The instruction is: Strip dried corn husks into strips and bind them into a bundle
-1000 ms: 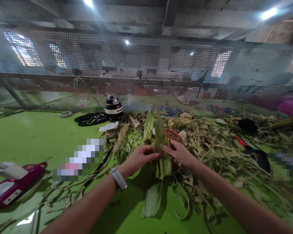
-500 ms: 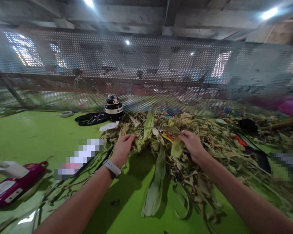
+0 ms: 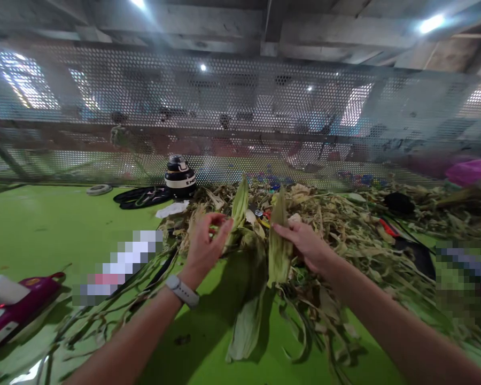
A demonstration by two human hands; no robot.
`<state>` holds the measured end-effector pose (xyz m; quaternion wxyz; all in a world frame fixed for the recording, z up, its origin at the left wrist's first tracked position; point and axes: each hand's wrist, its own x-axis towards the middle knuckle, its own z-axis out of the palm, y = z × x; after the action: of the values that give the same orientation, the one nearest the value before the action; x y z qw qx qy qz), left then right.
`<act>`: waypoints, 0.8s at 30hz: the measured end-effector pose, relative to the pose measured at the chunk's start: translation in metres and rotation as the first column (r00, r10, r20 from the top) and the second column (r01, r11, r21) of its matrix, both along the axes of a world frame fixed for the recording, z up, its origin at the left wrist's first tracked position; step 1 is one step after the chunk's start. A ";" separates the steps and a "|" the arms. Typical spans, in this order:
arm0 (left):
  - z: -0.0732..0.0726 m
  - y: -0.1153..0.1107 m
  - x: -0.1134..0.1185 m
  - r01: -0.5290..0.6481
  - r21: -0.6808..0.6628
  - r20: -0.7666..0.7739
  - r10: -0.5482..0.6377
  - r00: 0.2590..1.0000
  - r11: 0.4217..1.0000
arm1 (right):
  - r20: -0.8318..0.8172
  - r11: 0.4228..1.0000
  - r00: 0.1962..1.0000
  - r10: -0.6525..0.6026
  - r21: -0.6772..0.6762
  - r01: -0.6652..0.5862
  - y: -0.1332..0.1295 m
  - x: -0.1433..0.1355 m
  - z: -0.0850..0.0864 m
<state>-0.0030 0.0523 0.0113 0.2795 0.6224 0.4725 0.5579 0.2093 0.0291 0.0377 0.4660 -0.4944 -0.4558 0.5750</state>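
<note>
My right hand (image 3: pixel 304 243) pinches a long green-brown husk leaf (image 3: pixel 279 240), which hangs upright beside the fingers. To the left, my left hand (image 3: pixel 209 240) is raised with thumb and fingers apart and curved, slightly blurred, holding nothing visible. Between the hands, another pale green husk (image 3: pixel 240 206) stands upright, and a broad pale husk (image 3: pixel 246 326) reaches down over the green table (image 3: pixel 200 353). A heap of dry husks (image 3: pixel 344 230) lies behind and to the right. Red and yellow handles show partly behind the held leaf.
A black bottle (image 3: pixel 180 179), a black strap bundle (image 3: pixel 142 197), white tissue (image 3: pixel 172 209) and a ring of tape (image 3: pixel 99 189) lie at the back left. A magenta power strip (image 3: pixel 24 305) is at the left edge. Behind stands a perforated metal screen (image 3: pixel 240 107).
The leaf stretched between both hands now hangs upright from my right hand. My left hand has let go and opened. The view has shifted slightly to the right.
</note>
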 end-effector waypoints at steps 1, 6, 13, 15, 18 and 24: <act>0.001 -0.008 0.007 0.224 -0.098 0.034 -0.222 0.975 0.970 | 0.000 0.999 0.999 0.049 0.016 -0.049 -0.004 -0.007 -0.001; -0.002 -0.028 0.028 0.648 -0.365 0.249 -0.601 0.760 0.668 | 0.118 0.984 0.989 0.092 0.142 -0.108 -0.013 -0.020 -0.004; -0.006 -0.019 0.023 0.577 -0.370 0.320 -0.483 0.815 0.728 | 0.262 0.989 0.963 0.070 0.109 -0.101 -0.001 -0.008 -0.009; -0.007 -0.019 0.023 0.564 -0.370 0.299 -0.480 0.825 0.738 | 0.299 0.985 0.954 0.036 0.149 -0.084 0.000 -0.007 -0.010; -0.009 -0.019 0.023 0.582 -0.348 0.320 -0.490 0.811 0.735 | 0.297 0.976 0.954 0.048 0.188 -0.107 -0.003 -0.010 -0.008; -0.006 -0.026 0.025 0.646 -0.314 0.459 -0.484 0.745 0.696 | 0.182 0.967 0.962 0.205 0.111 -0.227 -0.010 -0.015 -0.006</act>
<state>0.0218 0.0267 0.0052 0.6541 0.5485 0.3150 0.4148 0.1940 0.0194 0.0317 0.3913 -0.4571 -0.5818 0.5472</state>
